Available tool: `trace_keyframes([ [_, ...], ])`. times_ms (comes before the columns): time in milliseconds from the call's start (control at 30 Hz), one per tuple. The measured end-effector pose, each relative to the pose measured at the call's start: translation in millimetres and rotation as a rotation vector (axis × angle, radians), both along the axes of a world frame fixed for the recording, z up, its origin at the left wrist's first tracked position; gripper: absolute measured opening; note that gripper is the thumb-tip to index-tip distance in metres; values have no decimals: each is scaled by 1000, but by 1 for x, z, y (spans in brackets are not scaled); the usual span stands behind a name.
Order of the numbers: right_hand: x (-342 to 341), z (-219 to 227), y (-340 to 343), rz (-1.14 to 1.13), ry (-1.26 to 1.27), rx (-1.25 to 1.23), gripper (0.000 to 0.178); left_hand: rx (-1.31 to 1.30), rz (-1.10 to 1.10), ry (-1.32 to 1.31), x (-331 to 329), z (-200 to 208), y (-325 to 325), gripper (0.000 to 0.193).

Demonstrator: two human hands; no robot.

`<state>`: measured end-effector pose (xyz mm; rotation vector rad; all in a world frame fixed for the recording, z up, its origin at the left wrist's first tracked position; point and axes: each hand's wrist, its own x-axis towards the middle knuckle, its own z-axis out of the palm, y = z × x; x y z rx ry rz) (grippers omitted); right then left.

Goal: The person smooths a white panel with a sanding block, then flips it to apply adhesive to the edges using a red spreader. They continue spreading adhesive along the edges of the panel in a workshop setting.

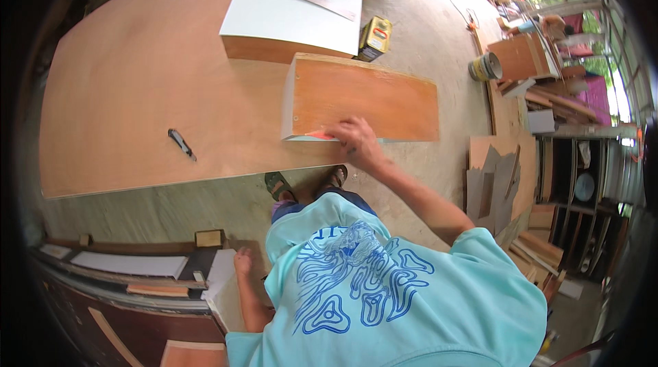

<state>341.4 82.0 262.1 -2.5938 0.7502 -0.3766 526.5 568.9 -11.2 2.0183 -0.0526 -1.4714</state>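
Observation:
My right hand (356, 142) is closed around a flat orange-red piece (320, 135), whose exact kind my fingers hide. It is at the near lower edge of a wooden box (367, 96) with a reddish-brown veneered face and pale sides. The box lies on a large brown plywood sheet (137, 106) and juts past its right side. Down at my left side, next to a pale panel, hangs my left hand (243, 261); its fingers are too small and unclear to read. A utility knife (181, 144) rests on the plywood, left of the box.
Behind the box stands a white-topped box (288, 14) bearing a try square (325, 4). A yellow-and-dark tin (374, 38) is beside it on the concrete floor. To the right are a bucket (485, 67), board offcuts (492, 185) and shelving (579, 202). A dark cabinet (130, 319) stands at lower left.

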Motion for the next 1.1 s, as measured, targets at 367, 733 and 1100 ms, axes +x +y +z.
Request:
trace_keyframes([
  [367,-35,-19,-75,353,25,-84,8,43,-17,94,30,17,-60,43],
  [733,-236,16,-197,-1101,235,-13,23,70,42,82,10,57,-78,50],
  [1100,82,-45,-101,-554,104,-196,24,2,7,124,-32,50,-39,50],
])
